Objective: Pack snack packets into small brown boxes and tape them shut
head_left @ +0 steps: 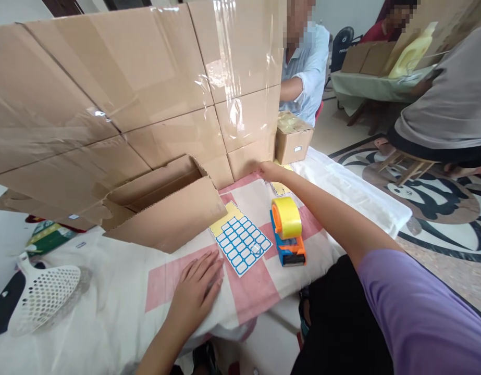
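My left hand [199, 284] lies flat on the tablecloth [251, 302], fingers stretched out and holding nothing. Just beyond its fingertips is a sheet of blue-edged label stickers [244, 245], its far part peeled to yellow backing. My right arm reaches forward, and my right hand [268, 170] is closed low against the wall of stacked cartons; whatever its fingers grip is hidden. A tape dispenser [289, 250] with a yellow tape roll [290, 219] sits nearer me, beside the forearm. Left of the stickers stands an open-topped cardboard box [173, 219].
Taped cartons [158, 67] form a tall wall across the table's far side. A small labelled box [294, 139] and another yellow sheet [281, 187] are at its right end. A white perforated scoop [48, 294] lies left. A co-worker [314, 67] sits behind the cartons; others sit farther right.
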Tool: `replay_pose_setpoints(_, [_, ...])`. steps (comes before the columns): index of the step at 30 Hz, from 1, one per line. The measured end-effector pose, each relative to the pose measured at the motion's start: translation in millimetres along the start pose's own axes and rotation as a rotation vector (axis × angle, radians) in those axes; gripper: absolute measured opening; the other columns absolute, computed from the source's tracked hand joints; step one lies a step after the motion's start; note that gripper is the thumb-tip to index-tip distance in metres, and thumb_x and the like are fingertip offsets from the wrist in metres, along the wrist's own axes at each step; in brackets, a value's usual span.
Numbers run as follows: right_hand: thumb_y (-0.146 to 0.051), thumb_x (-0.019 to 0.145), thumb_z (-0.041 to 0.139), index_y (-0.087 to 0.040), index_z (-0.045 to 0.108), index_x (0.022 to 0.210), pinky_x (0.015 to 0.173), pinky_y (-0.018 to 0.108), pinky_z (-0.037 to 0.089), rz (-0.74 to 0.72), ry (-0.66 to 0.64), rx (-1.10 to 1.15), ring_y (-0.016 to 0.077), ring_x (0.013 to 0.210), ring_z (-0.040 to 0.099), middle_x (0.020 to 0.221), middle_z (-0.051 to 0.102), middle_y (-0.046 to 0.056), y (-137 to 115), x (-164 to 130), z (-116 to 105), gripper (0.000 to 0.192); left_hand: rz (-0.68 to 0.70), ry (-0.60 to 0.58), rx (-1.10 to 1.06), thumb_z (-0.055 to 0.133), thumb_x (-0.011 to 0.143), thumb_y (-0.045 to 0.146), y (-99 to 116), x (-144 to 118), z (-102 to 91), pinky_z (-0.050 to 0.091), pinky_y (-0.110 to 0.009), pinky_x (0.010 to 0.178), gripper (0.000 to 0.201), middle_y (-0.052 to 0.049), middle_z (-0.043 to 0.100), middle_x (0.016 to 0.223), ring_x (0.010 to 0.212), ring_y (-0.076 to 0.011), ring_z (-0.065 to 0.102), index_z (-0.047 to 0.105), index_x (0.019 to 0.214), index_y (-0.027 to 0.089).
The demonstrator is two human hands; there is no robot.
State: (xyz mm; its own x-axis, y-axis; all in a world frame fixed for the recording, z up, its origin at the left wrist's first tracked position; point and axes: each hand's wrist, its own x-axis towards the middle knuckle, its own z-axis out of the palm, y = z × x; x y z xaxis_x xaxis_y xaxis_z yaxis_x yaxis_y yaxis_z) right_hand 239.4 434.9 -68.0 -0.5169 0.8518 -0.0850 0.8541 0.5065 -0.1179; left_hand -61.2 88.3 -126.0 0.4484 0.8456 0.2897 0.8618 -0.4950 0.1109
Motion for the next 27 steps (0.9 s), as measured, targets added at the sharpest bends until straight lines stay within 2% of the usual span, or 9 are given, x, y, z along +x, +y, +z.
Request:
replay_pose_setpoints(5, [-0.006,0.081,0.066,-0.015,0.076,0.104,0.086,0.032,0.047,-0.006,-0.027,-0.037,0.0283,0.105,0.066,0.116,0.072,0.014,10,-4,-2,0.027,-0.003,-0.003,-0.005,0.048,0.102,0.028,0,0,-0.7,0.047,-0.045,0.108,0.044,-0.006,0.055,0.152,0.139,-0.0242,0.053,0.053,0.145,0.027])
replay_pose_setpoints(10, [-0.009,0.084,0.066,-0.014,0.075,0.098,0.087,0.033,0.047,0.017,0.004,-0.019,0.0302,0.107,0.064,0.114,0.072,0.016,6,-6,0,0.017,-0.007,-0.007,-0.007,0.048,0.102,0.027,1,1,-0.2,0.047,-0.045,0.108,0.043,-0.006,0.055,0.152,0.139,-0.0246,0.053,0.054,0.144,0.027])
replay_pose_setpoints(14, [-0.012,0.096,0.049,-0.012,0.067,0.117,0.083,0.025,0.048,0.072,0.104,0.057,0.0215,0.102,0.064,0.118,0.072,0.013,6,-4,-9,0.028,-0.017,-0.009,-0.022,0.049,0.101,0.027,0,0,0.4,0.046,-0.046,0.109,0.044,-0.005,0.054,0.153,0.139,-0.0251,0.052,0.053,0.145,0.028])
replay_pose_setpoints(16, [-0.011,0.096,0.044,-0.01,0.065,0.122,0.083,0.025,0.048,0.128,0.152,0.073,0.0207,0.102,0.064,0.12,0.071,0.014,12,-5,-15,0.032,-0.017,-0.007,-0.028,0.05,0.101,0.027,0,0,0.6,0.046,-0.046,0.109,0.044,-0.005,0.054,0.153,0.139,-0.0251,0.052,0.053,0.145,0.028])
replay_pose_setpoints(21, [-0.005,0.085,0.059,-0.01,0.067,0.121,0.086,0.031,0.051,0.286,0.13,0.034,0.0282,0.108,0.066,0.121,0.07,0.018,28,-16,-20,0.038,-0.026,-0.009,-0.038,0.05,0.101,0.028,0,-1,1.0,0.045,-0.046,0.11,0.045,-0.005,0.054,0.153,0.139,-0.0256,0.052,0.054,0.146,0.029])
replay_pose_setpoints(27, [-0.004,0.087,0.06,-0.011,0.071,0.116,0.09,0.042,0.054,0.402,0.062,-0.017,0.035,0.111,0.067,0.12,0.069,0.024,25,-17,-10,0.032,-0.011,-0.009,-0.004,0.049,0.102,0.027,1,0,0.4,0.044,-0.045,0.11,0.044,-0.004,0.053,0.154,0.14,-0.0237,0.051,0.052,0.146,0.028])
